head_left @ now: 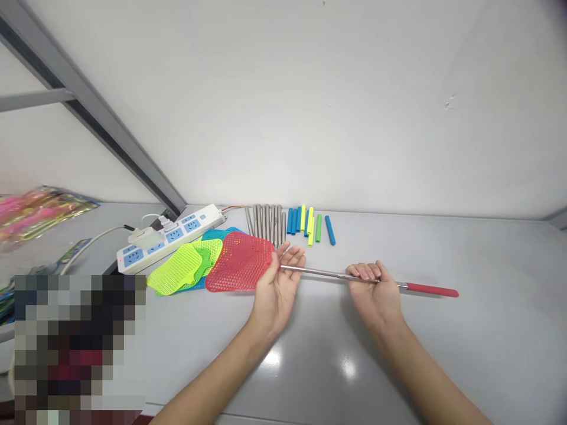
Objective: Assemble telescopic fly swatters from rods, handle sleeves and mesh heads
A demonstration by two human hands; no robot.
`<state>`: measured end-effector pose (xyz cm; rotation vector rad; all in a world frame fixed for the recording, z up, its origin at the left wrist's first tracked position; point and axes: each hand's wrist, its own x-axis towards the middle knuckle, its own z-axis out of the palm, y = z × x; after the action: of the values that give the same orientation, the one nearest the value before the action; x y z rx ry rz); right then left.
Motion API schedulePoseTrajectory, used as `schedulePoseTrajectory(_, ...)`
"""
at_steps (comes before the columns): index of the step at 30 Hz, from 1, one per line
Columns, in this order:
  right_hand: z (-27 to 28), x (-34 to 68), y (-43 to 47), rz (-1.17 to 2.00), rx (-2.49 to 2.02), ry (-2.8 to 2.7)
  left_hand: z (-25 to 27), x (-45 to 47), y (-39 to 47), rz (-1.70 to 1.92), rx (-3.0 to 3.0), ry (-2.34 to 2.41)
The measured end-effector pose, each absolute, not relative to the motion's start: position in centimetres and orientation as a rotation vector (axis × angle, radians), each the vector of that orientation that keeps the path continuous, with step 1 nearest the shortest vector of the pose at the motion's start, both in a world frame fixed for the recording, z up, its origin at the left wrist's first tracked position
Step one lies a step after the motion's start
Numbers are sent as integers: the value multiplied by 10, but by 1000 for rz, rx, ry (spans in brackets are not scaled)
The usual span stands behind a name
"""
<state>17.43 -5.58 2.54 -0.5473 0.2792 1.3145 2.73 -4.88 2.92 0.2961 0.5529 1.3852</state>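
A red fly swatter (241, 262) with a mesh head, a thin metal telescopic rod and a red grip lies crosswise between my hands. My left hand (278, 286) holds it at the neck, thumb pressed on the joint of head and rod, the other fingers loosely curled. Further right, my right hand (374, 289) is wrapped round the rod, short of the red grip (432, 290). Behind the left hand lie yellow mesh heads (175, 268), a green one (204, 262) and blue ones, overlapping. Several metal rods (267, 221) lie side by side beyond them.
Blue, yellow and green grip sleeves (318, 228) lie near the wall. A white power strip (172, 236) with plugs and a cable stands at the left. Plastic-wrapped packages (39, 209) are at the far left, above a pixelated area. A grey frame post (110, 118) rises behind.
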Motion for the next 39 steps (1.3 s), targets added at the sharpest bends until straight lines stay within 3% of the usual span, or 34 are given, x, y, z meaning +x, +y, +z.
schedulePoseTrajectory(8,26,160,-63,1368,-562,129,23,23,-34,1554,43,539)
schedulePoseTrajectory(23,12,140,-81,1178,-599,9,18,45,-44,1659,4,695)
schedulePoseTrajectory(39,8,122,-92,1238,-632,38,13,70,-73,1526,3,777)
